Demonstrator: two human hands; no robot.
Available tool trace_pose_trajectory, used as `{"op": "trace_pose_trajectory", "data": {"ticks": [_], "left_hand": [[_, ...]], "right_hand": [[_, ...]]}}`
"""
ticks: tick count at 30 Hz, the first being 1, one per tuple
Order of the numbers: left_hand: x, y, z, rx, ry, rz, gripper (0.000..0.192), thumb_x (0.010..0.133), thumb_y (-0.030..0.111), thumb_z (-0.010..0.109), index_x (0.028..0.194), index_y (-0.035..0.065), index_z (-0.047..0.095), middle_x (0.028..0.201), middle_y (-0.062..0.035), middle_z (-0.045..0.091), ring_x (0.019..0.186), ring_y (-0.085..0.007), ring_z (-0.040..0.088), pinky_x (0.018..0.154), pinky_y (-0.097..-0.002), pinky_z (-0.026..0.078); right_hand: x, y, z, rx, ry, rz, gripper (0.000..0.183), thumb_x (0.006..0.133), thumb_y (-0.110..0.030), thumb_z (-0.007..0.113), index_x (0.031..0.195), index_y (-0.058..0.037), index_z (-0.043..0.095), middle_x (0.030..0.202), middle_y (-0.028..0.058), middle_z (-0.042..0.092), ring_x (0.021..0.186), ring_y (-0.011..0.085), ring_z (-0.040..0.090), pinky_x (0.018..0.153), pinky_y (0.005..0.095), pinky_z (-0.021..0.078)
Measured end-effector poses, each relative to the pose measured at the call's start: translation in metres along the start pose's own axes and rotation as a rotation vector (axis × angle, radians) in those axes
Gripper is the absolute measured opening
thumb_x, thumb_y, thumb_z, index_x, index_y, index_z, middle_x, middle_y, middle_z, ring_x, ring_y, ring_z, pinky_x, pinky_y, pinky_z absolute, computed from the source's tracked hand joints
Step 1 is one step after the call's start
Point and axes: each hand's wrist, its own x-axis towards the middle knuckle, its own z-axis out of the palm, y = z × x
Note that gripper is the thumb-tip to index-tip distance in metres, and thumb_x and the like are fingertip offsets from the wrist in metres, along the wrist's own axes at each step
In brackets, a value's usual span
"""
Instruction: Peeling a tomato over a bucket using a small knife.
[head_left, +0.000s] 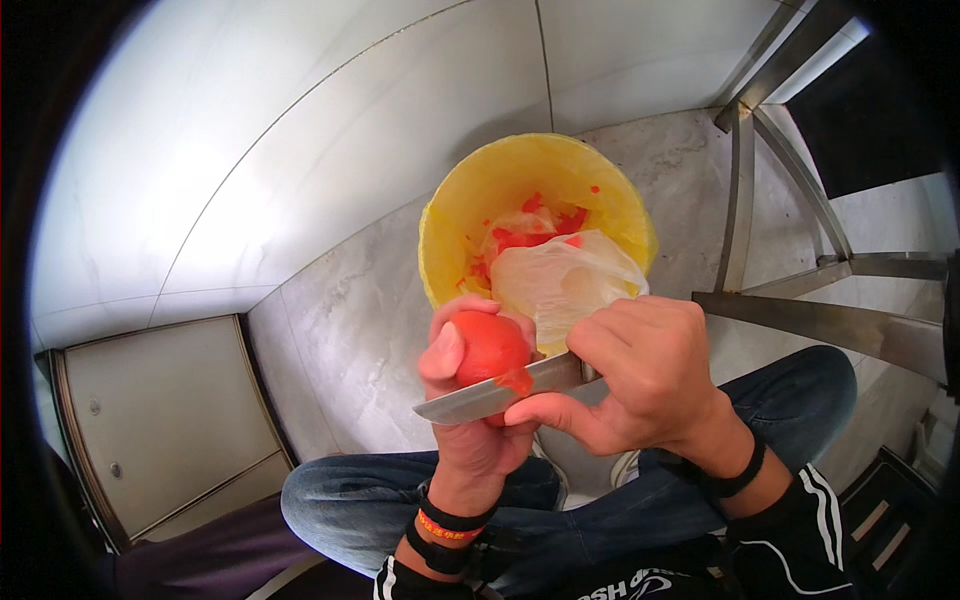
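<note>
My left hand (474, 442) grips a round red tomato (486, 343), with the thumb over its side. A knife is held in my right hand (645, 367), its handle mostly hidden by the fingers. The steel knife blade (465, 403) lies across the near side of the tomato and points left. Stuck to the blade is a scrap of red peel (516, 381). My right thumb reaches under the blade towards the tomato. Just beyond both hands stands a bin with a yellow liner (442, 217). Inside it are red peelings (517, 238) and a crumpled clear plastic bag (562, 277).
A white tiled wall (337, 150) rises behind the bin. On the right stands a metal frame (739, 202). A pale cabinet panel (172, 405) is at left. My jeans-clad knees (352, 487) flank the grey floor (360, 330). Dark purple cloth (217, 544) shows at lower left.
</note>
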Motion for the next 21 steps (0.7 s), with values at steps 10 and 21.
{"op": "trace_pose_trajectory", "data": {"ticks": [10,21], "left_hand": [[-0.009,0.003,-0.001,-0.159,-0.133,0.133,0.058,0.093,0.063,0.042,0.118,0.0106,0.049,0.092,-0.0159,0.055,0.058,-0.0216,0.054,0.044,-0.0281,0.044],[-0.001,0.014,0.002,-0.316,-0.025,-0.173,0.059,0.086,0.057,0.041,0.113,0.0054,0.05,0.105,-0.0164,0.055,0.056,-0.0254,0.049,0.044,-0.0325,0.036]], "right_hand": [[0.0,0.012,-0.001,0.059,0.028,0.065,0.057,0.073,-0.053,0.083,0.066,-0.005,0.053,0.053,0.0062,0.048,0.042,0.0242,0.049,0.042,0.031,0.0372],[-0.005,0.001,-0.002,0.375,-0.086,0.376,0.049,0.081,-0.045,0.081,0.072,-0.0032,0.055,0.053,0.0098,0.051,0.046,0.0278,0.055,0.043,0.0343,0.0419]]}}
